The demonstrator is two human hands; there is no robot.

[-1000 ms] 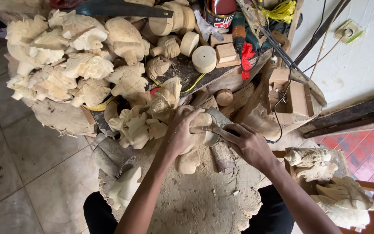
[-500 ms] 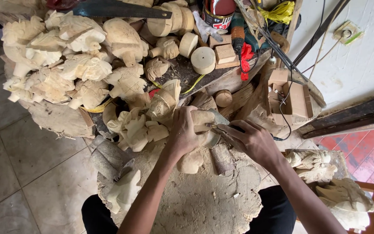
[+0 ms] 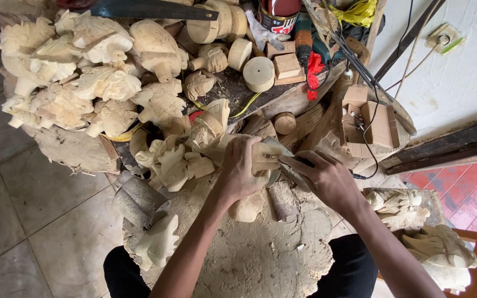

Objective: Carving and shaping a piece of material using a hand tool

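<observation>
From the head camera, looking straight down, we see our left hand [image 3: 242,174] wrapped tight around a pale wooden carving [image 3: 261,160], pinning it on a sawdust-covered stump [image 3: 249,259] at the centre of the view. Our right hand [image 3: 327,179], coming in from four o'clock, has its fingers closed narrowly around a flat metal blade [image 3: 277,150] whose tip meets the carving's upper edge. We judge this to be a shaving or shaping step on the piece, and the next cut seems to call for a firm hold and a short, controlled push away from the left fingers. At ten o'clock lies a heap of unfinished pale carvings [image 3: 84,83]; at twelve, a handsaw [image 3: 150,10], round wooden discs [image 3: 258,73] and a tin can [image 3: 278,14]. At eight o'clock a grey cylinder [image 3: 133,200] rests beside the stump, and at four o'clock more finished carvings [image 3: 432,248] lie by our knee.
</observation>
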